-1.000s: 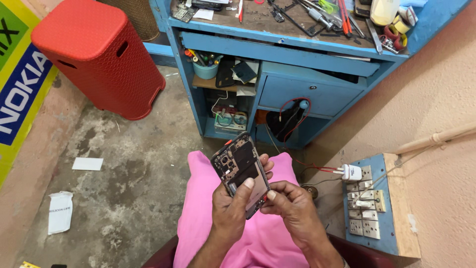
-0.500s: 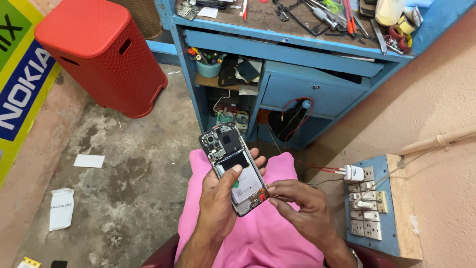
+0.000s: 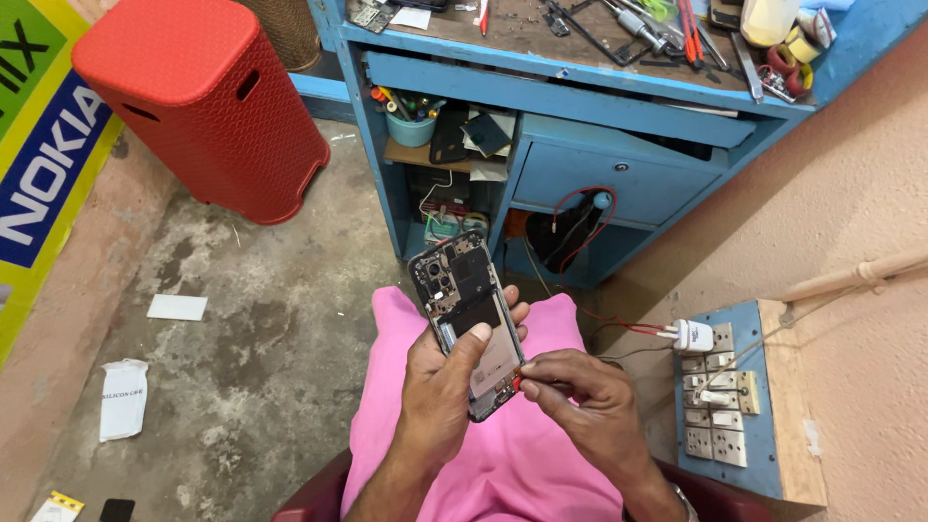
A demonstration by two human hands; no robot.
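While gripped in the left hand (image 3: 445, 387), opened phone (image 3: 471, 319) held tilted above the pink lap (image 3: 503, 464), back cover off, circuit board and dark plates showing. Left fingers (image 3: 517, 314) wrapped round the phone's far edge, thumb (image 3: 471, 343) laid across its middle. Right hand (image 3: 590, 406) just right of the phone, fingers pressed together, pinching a small red-tipped tool (image 3: 519, 384) against the phone's lower right edge; cannot tell what kind of tool.

Beyond the phone, a blue counter (image 3: 580, 72) with tools scattered on top, a drawer (image 3: 619, 184) below, and a cup of pens (image 3: 411, 121) on a shelf. Red and black wires (image 3: 580, 217) hanging under the drawer. Far left of the phone, a red plastic stool (image 3: 203, 106) on the concrete floor (image 3: 271, 319). Below the stool, a white card (image 3: 177, 307) and a white packet (image 3: 123, 398) lying on the floor. Right of the phone, against the wall, a blue switchboard (image 3: 725, 396) with a white charger (image 3: 693, 335) plugged in.
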